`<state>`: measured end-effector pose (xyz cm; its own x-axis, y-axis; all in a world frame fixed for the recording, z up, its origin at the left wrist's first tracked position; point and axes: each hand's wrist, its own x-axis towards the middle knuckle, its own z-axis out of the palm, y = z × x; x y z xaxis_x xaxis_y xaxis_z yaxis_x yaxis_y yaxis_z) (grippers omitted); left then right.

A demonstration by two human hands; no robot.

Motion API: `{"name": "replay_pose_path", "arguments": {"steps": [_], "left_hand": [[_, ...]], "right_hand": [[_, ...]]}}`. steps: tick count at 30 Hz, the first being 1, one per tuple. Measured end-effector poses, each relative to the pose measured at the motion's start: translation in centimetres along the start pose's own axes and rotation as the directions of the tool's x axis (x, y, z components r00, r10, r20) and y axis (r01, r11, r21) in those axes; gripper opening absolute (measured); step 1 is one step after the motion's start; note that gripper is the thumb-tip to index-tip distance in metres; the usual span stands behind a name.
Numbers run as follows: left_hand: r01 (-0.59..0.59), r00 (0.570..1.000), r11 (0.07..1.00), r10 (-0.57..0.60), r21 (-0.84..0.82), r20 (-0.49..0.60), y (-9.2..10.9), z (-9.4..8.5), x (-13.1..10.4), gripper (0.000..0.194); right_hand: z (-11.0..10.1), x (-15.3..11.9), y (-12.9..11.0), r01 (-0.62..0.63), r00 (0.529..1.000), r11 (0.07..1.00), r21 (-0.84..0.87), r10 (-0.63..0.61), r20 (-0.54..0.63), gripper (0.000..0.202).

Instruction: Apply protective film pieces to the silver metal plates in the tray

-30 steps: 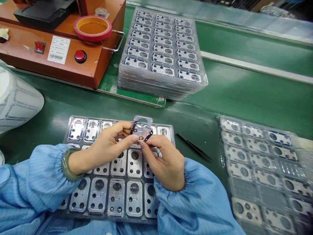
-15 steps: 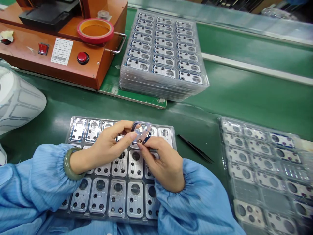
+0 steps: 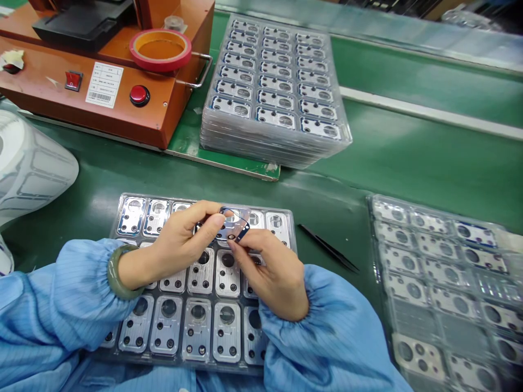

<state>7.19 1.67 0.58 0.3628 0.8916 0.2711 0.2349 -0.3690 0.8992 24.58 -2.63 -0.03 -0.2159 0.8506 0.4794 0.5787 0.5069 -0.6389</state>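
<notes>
A small clear plate with a dark blue edge and round holes (image 3: 233, 224) is held above a clear tray of metal plates (image 3: 291, 235). My left hand (image 3: 175, 245) pinches its left end between thumb and forefinger. My right hand (image 3: 274, 269) pinches its lower right corner, close to a small black ring. The plate is tilted, and the fingertips hide parts of its edge. Beneath both hands, the tray holds several rows of metal plates with round holes, some of them covered by the hands.
Black tweezers (image 3: 329, 247) lie right of the near tray. Another part-filled tray (image 3: 382, 283) is at the right. Behind stand a tall stack of filled trays (image 3: 273, 139) and an orange machine (image 3: 122, 122) bearing red tape (image 3: 160, 64). A white roll (image 3: 38, 163) sits left.
The clear plate has tilted slightly between my fingers and shows at a different angle. My hands have barely moved, and both still grip it.
</notes>
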Motion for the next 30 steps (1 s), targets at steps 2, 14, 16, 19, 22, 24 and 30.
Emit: {"name": "replay_pose_path", "arguments": {"steps": [2, 14, 16, 19, 22, 24, 30], "left_hand": [[-0.034, 0.999, 0.999, 0.034, 0.001, -0.003, 0.01, 0.02, 0.00, 0.017], [0.047, 0.997, 0.999, -0.045, -0.023, 0.063, 0.25, -0.36, -0.10, 0.026], [0.060, 0.996, 0.998, -0.058, -0.033, 0.074, 0.29, -0.42, -0.04, 0.025], [0.072, 0.994, 0.997, -0.068, -0.043, 0.082, 0.32, -0.42, 0.08, 0.024], [0.077, 0.994, 0.997, -0.075, -0.028, 0.075, 0.28, -0.33, 0.13, 0.024], [0.076, 0.995, 0.997, -0.076, 0.000, 0.066, 0.23, -0.25, 0.15, 0.024], [0.071, 0.997, 0.995, -0.072, 0.067, 0.013, 0.22, -0.08, 0.35, 0.023]], "right_hand": [[-0.01, 0.04, -0.07, -0.001, 1.000, 1.000, 0.008, 0.001, 0.002, 0.011], [0.12, -0.05, 0.11, 0.033, 0.999, 0.999, 0.004, -0.033, 0.006, 0.011], [0.12, -0.12, 0.12, 0.031, 0.999, 1.000, 0.002, -0.031, 0.016, 0.011], [0.07, -0.07, 0.00, 0.031, 0.999, 1.000, 0.000, -0.031, 0.024, 0.011], [-0.05, 0.15, -0.22, 0.024, 1.000, 1.000, -0.009, -0.024, 0.018, 0.011], [-0.11, 0.23, -0.32, 0.022, 1.000, 0.999, -0.024, -0.021, 0.017, 0.010], [-0.25, -0.24, 0.00, 0.060, 0.998, 0.991, -0.121, -0.059, 0.008, 0.005]]}}
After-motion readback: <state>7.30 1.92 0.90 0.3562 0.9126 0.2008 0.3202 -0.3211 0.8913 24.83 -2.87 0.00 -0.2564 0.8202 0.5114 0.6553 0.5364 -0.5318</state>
